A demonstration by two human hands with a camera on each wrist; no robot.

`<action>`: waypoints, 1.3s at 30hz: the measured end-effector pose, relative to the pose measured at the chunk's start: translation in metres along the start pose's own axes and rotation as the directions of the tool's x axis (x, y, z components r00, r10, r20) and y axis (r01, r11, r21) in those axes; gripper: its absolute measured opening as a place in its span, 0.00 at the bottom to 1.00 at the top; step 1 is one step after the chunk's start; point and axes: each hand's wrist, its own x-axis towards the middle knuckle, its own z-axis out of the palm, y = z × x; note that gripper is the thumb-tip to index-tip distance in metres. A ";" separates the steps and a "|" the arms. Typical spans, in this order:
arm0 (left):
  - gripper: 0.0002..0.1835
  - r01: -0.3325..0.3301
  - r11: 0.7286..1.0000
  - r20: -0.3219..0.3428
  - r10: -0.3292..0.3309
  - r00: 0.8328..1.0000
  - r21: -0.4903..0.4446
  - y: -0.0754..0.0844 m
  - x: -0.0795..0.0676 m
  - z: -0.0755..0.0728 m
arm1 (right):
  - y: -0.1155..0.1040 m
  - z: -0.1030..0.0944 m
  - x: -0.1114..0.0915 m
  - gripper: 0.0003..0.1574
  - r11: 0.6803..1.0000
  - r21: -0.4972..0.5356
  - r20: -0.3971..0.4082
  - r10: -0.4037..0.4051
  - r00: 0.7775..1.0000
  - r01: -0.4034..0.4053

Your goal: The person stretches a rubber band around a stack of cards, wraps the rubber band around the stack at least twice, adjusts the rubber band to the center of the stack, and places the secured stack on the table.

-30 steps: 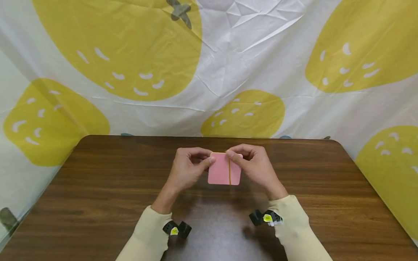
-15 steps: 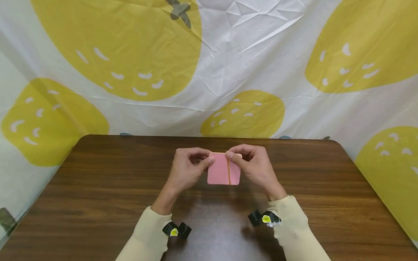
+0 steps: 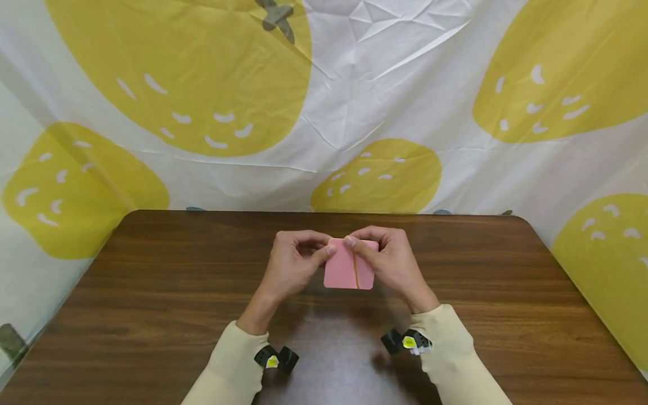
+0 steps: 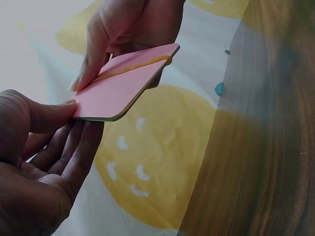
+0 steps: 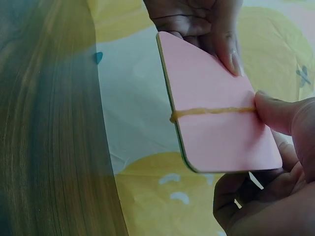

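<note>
A thin square stack of cards (image 3: 339,273), pink on its near face with rounded corners, is held up above the table. Its edge shows several thin layers in the left wrist view. Around it runs a tan rubber band (image 5: 211,110), right of the middle in the head view. My left hand (image 3: 291,264) pinches the upper left corner, thumb on the pink face and fingers behind. My right hand (image 3: 392,261) pinches the top edge, its thumb tip right at the band; the fingers behind are mostly hidden in the head view.
Beneath the hands lies a brown wood-grain table (image 3: 177,315). A white cloth (image 3: 395,101) with large yellow fruit shapes hangs behind and at the sides. Each sleeved wrist wears a small black camera (image 3: 288,360).
The right hand has moved slightly left, its thumb sliding along the top edge. The card stack has dipped a little. Both hands keep their grip.
</note>
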 end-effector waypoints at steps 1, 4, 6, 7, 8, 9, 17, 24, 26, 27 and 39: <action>0.04 0.004 1.000 0.003 -0.004 1.000 -0.004 0.000 0.000 0.000 | 0.000 0.000 0.000 0.10 1.000 0.009 0.004 0.007 1.000 -0.007; 0.04 0.020 1.000 0.013 -0.020 1.000 -0.014 0.001 0.000 -0.002 | 0.000 -0.002 0.000 0.10 0.999 0.037 0.016 0.025 1.000 -0.026; 0.04 0.033 0.999 0.019 -0.033 0.999 -0.021 0.000 0.001 -0.002 | 0.000 -0.002 0.000 0.10 0.998 0.049 0.021 0.033 0.999 -0.034; 0.05 0.040 0.999 0.021 -0.039 0.999 -0.025 0.000 0.001 -0.003 | 0.000 -0.003 0.000 0.11 0.998 0.051 0.024 0.033 0.999 -0.034; 0.05 0.046 0.999 0.024 -0.045 0.999 -0.029 0.000 0.001 -0.003 | 0.001 -0.003 0.000 0.11 0.998 0.051 0.026 0.034 0.999 -0.035; 0.05 0.051 0.998 0.026 -0.050 0.998 -0.032 -0.001 0.002 -0.003 | 0.001 -0.003 0.000 0.11 0.998 0.050 0.027 0.034 0.999 -0.035; 0.05 0.065 0.997 0.033 -0.064 0.997 -0.040 -0.001 0.002 -0.005 | 0.001 -0.004 0.001 0.11 0.998 0.053 0.031 0.030 0.999 -0.032; 0.06 0.072 0.997 0.036 -0.071 0.997 -0.039 0.000 0.002 -0.005 | 0.002 -0.005 0.000 0.11 0.997 0.064 0.039 0.035 0.999 -0.038; 0.06 0.077 0.996 0.035 -0.075 0.997 -0.040 -0.001 0.002 -0.005 | 0.002 -0.005 0.000 0.11 0.997 0.069 0.041 0.040 0.998 -0.043; 0.06 0.078 0.996 0.034 -0.077 0.996 -0.039 0.000 0.002 -0.005 | 0.002 -0.005 0.000 0.11 0.996 0.071 0.043 0.042 0.998 -0.045; 0.06 0.080 0.995 -0.017 -0.081 0.997 -0.053 0.002 0.002 -0.009 | 0.003 -0.013 0.003 0.12 0.999 0.016 0.043 0.028 0.999 -0.029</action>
